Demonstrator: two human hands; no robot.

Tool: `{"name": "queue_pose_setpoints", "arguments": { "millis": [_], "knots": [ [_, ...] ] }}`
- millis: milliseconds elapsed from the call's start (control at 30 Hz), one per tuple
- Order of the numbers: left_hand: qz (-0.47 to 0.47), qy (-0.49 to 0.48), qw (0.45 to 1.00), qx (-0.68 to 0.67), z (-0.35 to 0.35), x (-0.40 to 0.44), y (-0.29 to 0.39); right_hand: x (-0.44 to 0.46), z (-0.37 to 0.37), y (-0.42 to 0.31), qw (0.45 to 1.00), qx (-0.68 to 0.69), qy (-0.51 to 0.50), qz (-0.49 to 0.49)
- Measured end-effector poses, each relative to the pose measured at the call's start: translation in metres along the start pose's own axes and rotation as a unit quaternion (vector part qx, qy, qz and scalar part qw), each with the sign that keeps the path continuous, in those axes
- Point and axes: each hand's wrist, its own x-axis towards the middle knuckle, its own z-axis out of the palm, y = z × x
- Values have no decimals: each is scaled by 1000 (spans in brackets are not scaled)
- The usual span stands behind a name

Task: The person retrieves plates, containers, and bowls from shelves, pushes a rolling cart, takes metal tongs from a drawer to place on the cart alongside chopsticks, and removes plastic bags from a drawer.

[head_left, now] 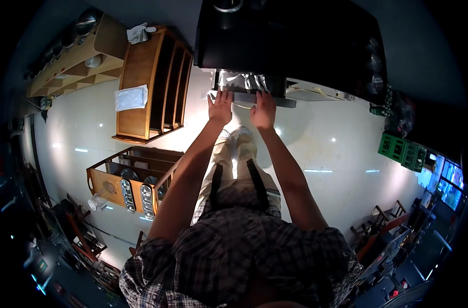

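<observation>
A metal-fronted drawer (244, 97) sticks out from under a black counter (290, 41). Shiny metal pieces (247, 81), perhaps cutlery, lie inside it, too bright to make out. On the left part of the drawer front rests my left hand (220, 107), its fingers stretched out and apart. My right hand (264, 110) touches the same front farther right, fingers extended over the edge and thumb pointing inward. Neither hand holds anything that I can see.
Left of the counter stands a wooden shelf unit (137, 72) bearing a white packet (131, 98) and a white glove (139, 33). A wooden cart (108, 177) with metal trays stands nearer. Green crates (401, 151) are at the right. My legs are below the drawer.
</observation>
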Motion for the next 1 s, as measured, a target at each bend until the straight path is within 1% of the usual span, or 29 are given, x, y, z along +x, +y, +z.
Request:
{"name": "queue_pose_setpoints", "arguments": {
  "millis": [33, 67, 100, 133, 167, 233, 267, 333, 367, 400, 467, 567, 633, 667, 700, 767, 800, 867, 900, 933, 967, 1000],
  "knots": [
    [2, -67, 998, -9, -3, -1, -2, -8, 3, 15, 1000, -4, 0, 4],
    [6, -56, 998, -6, 2, -3, -5, -17, 5, 30, 998, -24, -61, 6],
    [9, -44, 999, -3, 2, -7, -5, -21, 1, 33, 989, -78, -126, 9],
    [6, -52, 998, -19, 2, -8, -4, -24, -4, 36, 973, -131, -191, 5],
    [6, -52, 998, -16, 1, -10, -5, -29, -5, 35, 973, -129, -189, 6],
    [17, -77, 996, -29, 0, -15, -9, -33, -9, 29, 976, -62, -203, 41],
    [33, -54, 998, -28, 1, -20, -12, -36, -11, 27, 976, -61, -205, 41],
    [42, -72, 996, -28, 2, -28, -14, -45, -7, 30, 992, -43, -122, 2],
    [51, -86, 995, -28, 0, -30, -16, -50, -6, 32, 992, -44, -121, 3],
    [67, -57, 995, -56, 10, -35, -20, -50, -11, 26, 993, -43, -107, -7],
    [76, -57, 993, -63, 20, -48, -24, -53, -20, 16, 995, -41, -92, -17],
    [89, -58, 991, -80, 21, -67, -27, -63, -29, 14, 993, -80, -72, -56],
    [90, -92, 984, -122, 17, -79, -27, -73, -30, 16, 987, -89, -120, -58],
    [82, -97, 985, -119, 15, -85, -27, -78, -30, 18, 985, -93, -137, -58],
    [83, -98, 985, -119, 27, -84, -30, -76, -37, 15, 980, -68, -180, -56],
    [77, -109, 976, -174, 62, -76, -41, -68, -52, 6, 972, -43, -223, -53],
    [98, -110, 975, -166, 52, -79, -39, -60, -64, -4, 962, -24, -271, -24],
    [100, -130, 973, -164, 41, -83, -36, -61, -66, -8, 948, -6, -319, 5],
    [102, -149, 970, -161, 38, -81, -37, -62, -59, -6, 936, -35, -350, 19],
    [107, -135, 960, -223, 47, -74, -41, -60, -56, -7, 922, -63, -380, 34],
    [107, -135, 960, -223, 57, -67, -45, -57, -54, -7, 922, -63, -381, 34],
    [105, -141, 960, -218, 54, -66, -44, -49, -58, -11, 899, -73, -429, 56]
  ]
}}
